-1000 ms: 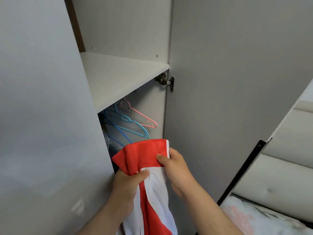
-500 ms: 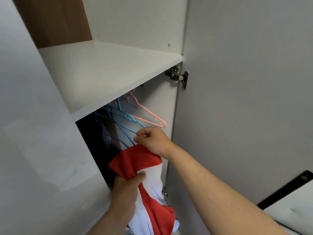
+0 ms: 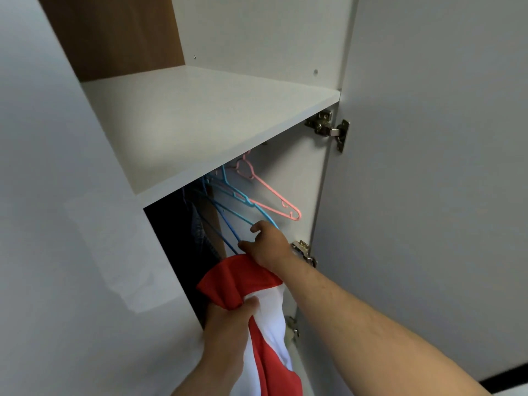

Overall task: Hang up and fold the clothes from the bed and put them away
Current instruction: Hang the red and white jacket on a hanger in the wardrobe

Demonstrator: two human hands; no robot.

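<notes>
My left hand [image 3: 228,327] is clenched on the bunched top of the red and white garment [image 3: 237,284], thumb pressed over the fold, so the rest hangs down in front of me and keeps off the floor. My right hand [image 3: 268,242] has let it be and reaches into the wardrobe [image 3: 257,38], fingers curled round the low end of the light blue hanger [image 3: 241,197]; I judge I am taking it for this garment.

The door [image 3: 428,167] stands wide on my right, giving my arm room. The shelf [image 3: 200,115] caps the hanging space and hides the rail. Dark clothes [image 3: 200,232] hang at the left, so I work at the right. Dark blue hangers [image 3: 228,230] run just beside my thumb; the pink hanger [image 3: 274,192] hangs behind, untouched. The upper hinge [image 3: 328,128] sits under the shelf's corner.
</notes>
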